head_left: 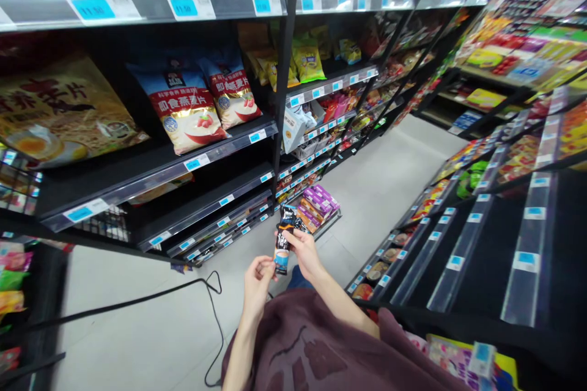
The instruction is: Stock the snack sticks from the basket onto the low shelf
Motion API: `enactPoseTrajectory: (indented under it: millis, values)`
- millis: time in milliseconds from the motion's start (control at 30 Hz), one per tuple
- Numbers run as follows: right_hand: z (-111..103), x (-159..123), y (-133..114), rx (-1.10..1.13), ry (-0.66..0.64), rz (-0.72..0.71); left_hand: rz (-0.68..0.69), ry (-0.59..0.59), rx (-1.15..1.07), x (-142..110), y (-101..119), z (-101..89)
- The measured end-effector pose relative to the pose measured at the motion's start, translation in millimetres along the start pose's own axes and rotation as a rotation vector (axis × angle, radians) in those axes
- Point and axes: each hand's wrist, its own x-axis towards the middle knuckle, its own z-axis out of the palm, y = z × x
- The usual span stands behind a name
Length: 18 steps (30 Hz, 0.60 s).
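Observation:
A slim black and blue packet (282, 243) with white lettering is held upright in front of my body, low in the aisle. My right hand (304, 250) grips its upper right side, with the thumb across the front. At its lower left edge, my left hand (259, 274) pinches the blue end between closed fingers. Just beyond the packet, a low tray near the floor holds purple and orange boxes (321, 201). Some dark, shiny wrapping (300, 225) shows beside my right fingers, partly hidden by them.
Shelving on the left carries red and blue oatmeal bags (186, 104) and a large beige bag (59, 104). Green snack bags (308, 61) stand farther along. A black cable (213, 311) trails across the pale floor (137, 317). Sloped display shelves (481, 220) line the right side.

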Motion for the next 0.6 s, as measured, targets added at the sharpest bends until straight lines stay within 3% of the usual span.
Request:
enactPoseTrajectory:
  millis: [600]
  values:
    - [-2,-5,3,0.089,0.005,0.079,0.057,0.07,0.013,-12,3,3.6]
